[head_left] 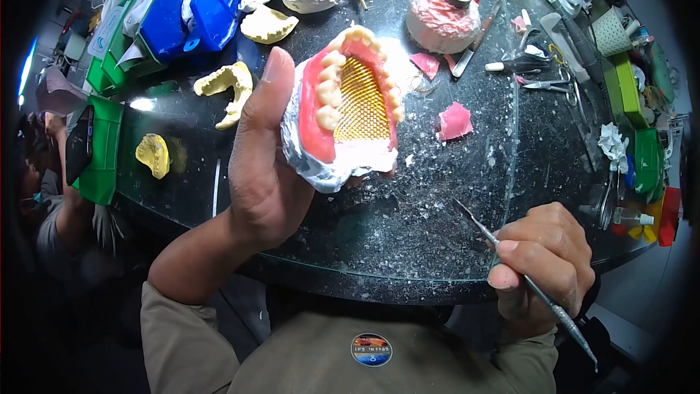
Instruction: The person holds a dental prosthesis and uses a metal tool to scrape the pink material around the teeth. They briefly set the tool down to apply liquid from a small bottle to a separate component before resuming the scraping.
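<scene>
My left hand (266, 168) holds up a denture model (316, 113), its thumb along the left side and its other fingers hidden behind. The model has pink wax, a row of cream teeth, a gold mesh (362, 106) in the middle and a white plaster base. At the lower right, my right hand (543, 263) grips a thin metal carving tool (537, 288) like a pen, its tip pointing up and left, apart from the model. A pink wax piece (455, 122) lies on the dark table (350, 266) between them.
Plaster pieces (232, 91) lie at the left, near blue bins (219, 7) and a green bin (102, 149). A pink-coated round block (443, 20) and a knife (474, 44) are at the back. Scissors (547, 85) lie at right. A person (65, 211) is at far left.
</scene>
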### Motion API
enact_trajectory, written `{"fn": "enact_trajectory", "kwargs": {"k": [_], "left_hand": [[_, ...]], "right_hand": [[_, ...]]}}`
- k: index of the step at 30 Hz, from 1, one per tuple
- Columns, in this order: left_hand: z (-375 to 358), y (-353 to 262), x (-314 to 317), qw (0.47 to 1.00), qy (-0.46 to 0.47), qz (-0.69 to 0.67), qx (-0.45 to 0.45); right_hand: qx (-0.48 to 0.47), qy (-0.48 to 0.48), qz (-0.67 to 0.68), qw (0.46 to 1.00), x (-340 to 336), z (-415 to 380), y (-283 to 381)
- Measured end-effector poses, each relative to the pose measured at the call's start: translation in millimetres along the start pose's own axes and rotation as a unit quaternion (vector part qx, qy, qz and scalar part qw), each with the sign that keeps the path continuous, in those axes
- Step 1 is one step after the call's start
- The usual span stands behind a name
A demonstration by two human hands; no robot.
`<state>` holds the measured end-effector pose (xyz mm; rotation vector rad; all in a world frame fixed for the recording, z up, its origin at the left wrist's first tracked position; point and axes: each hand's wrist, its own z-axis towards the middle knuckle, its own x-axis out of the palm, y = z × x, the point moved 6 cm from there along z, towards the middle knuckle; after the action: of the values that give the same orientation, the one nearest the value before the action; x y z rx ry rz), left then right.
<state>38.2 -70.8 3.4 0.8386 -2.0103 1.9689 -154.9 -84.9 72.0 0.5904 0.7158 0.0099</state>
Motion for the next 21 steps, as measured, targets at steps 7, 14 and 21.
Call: {"fn": "enact_trajectory", "kwargs": {"k": [7, 14, 21], "left_hand": [[0.4, -1.2, 1.1, 1.0, 0.006, 0.003, 0.002], [0.2, -3.3, 4.1, 1.0, 0.013, -0.002, -0.001], [0.6, -3.1, 4.9, 1.0, 0.008, -0.001, 0.0]], "right_hand": [[0.003, -0.001, 0.001, 1.0, 0.0, -0.4, 0.0], [0.0, -0.006, 0.004, 1.0, 0.0, -1.3, -0.3], [-0.002, -0.006, 0.004, 1.0, 0.2, -1.2, -0.5]]}}
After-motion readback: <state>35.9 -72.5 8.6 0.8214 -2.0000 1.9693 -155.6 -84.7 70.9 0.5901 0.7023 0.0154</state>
